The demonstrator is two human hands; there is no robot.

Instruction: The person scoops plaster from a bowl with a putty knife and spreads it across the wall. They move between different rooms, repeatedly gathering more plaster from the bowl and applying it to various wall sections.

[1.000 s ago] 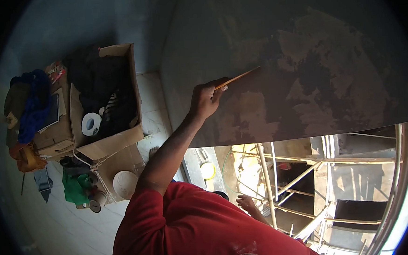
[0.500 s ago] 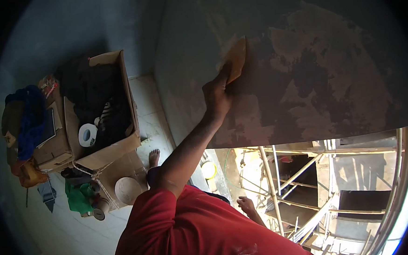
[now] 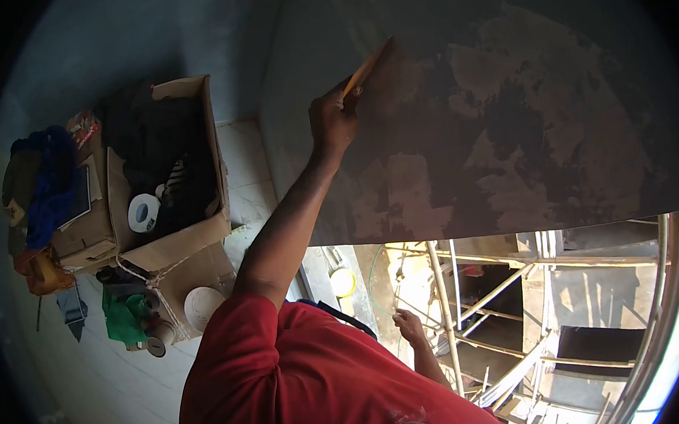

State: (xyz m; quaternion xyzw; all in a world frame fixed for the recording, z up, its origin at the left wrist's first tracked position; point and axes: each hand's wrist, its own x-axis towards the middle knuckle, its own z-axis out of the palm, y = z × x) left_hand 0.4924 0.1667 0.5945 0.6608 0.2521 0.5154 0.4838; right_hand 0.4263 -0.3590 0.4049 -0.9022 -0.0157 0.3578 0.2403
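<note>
My left hand (image 3: 333, 121) is raised at the end of an outstretched arm, its fingers closed round a thin yellow putty spreader (image 3: 364, 72). The spreader stands nearly edge-on, its far tip at the grey wall (image 3: 427, 121). Uneven patches of lighter and darker coating cover the wall to the right of this hand. My right hand (image 3: 410, 326) hangs low beside my red shirt, below the wall's bottom edge. Its fingers are loosely bent and apart, with nothing seen in them.
At left, a cardboard box (image 3: 178, 249) holds dark cloth and a white roll (image 3: 144, 214). A blue cloth (image 3: 51, 179), a green bag (image 3: 120, 319) and a round white lid-like disc (image 3: 203, 309) lie nearby. Beyond the opening at lower right stand scaffold poles (image 3: 443, 307).
My left hand has moved left and slightly up with the spreader, which has turned from showing its face to nearly edge-on. My right hand has risen slightly.
</note>
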